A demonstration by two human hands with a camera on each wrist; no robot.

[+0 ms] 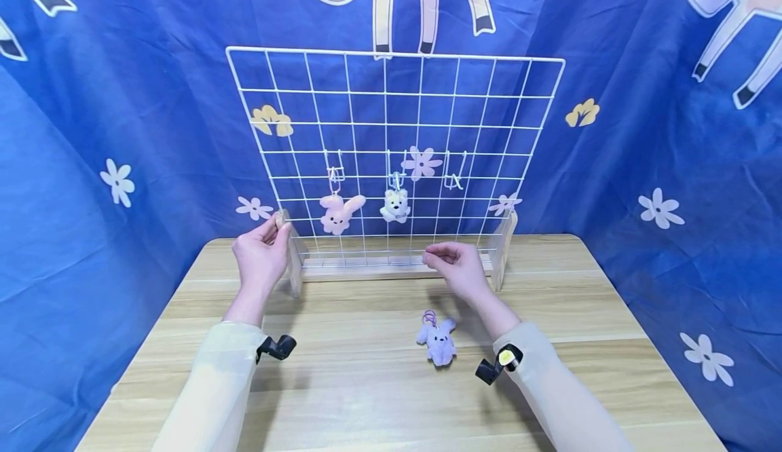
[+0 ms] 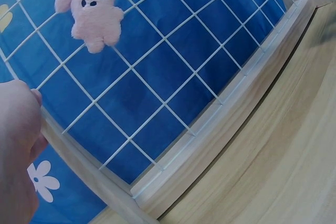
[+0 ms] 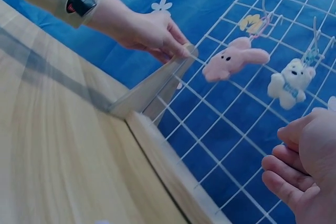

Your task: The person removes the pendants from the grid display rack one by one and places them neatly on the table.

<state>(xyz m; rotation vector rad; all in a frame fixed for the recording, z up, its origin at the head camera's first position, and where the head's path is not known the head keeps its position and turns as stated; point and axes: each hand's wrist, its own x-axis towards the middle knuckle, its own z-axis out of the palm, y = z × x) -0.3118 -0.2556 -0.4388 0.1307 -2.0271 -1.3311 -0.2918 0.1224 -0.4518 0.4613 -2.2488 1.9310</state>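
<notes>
A white wire grid rack (image 1: 385,92) stands upright in a wooden base (image 1: 366,274). My left hand (image 1: 263,252) pinches the top of the base's left side piece (image 2: 89,169) between thumb and fingers. Low in front of the grid, toward its right side, is my right hand (image 1: 458,269), fingers loosely curled with nothing in them. A pink bunny plush keychain (image 1: 337,216) and a white bear plush keychain (image 1: 396,206) hang from hooks on the grid. On the table below lies a purple long-eared plush keychain (image 1: 440,347) with a purple ring.
To the right of the bear, a bare hook (image 1: 453,180) hangs on the grid. The wooden table (image 1: 342,384) stretches in front of the rack. A blue curtain (image 1: 159,99) printed with flowers and animals surrounds the table at the back and sides.
</notes>
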